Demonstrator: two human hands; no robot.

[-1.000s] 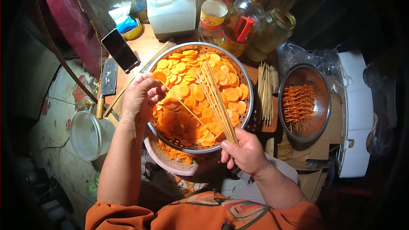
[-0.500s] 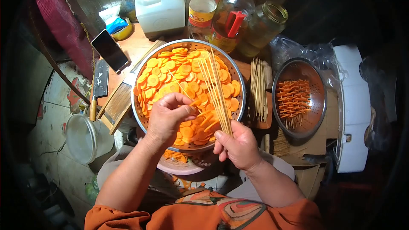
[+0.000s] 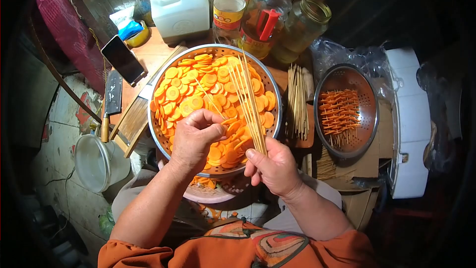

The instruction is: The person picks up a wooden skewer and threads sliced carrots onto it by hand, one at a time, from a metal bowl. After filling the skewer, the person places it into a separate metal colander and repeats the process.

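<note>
A large perforated metal colander [image 3: 277,100] full of round carrot slices [image 3: 196,89] sits in front of me. Over its near part, my left hand [image 3: 194,139] is closed in a pinch on a thin bamboo skewer [image 3: 209,98] that points up and away to the left. A few carrot slices [image 3: 233,128] show right at those fingertips. My right hand [image 3: 275,166], by the colander's near right rim, is closed round the lower ends of a fanned bunch of bamboo skewers [image 3: 250,101]. Their tips reach over the carrots.
More skewers [image 3: 298,101] lie right of the colander. Beyond them, a smaller colander [image 3: 368,136] holds threaded carrot skewers [image 3: 339,111]. A cleaver [image 3: 113,93], phone [image 3: 124,60] and wooden slicer [image 3: 133,123] are on the left. Bottles and a white jug [image 3: 179,12] stand behind.
The view has shifted slightly, with the surroundings a little further left. Both hands keep nearly the same pose and grip; the left fingertips have moved slightly by the carrot slices.
</note>
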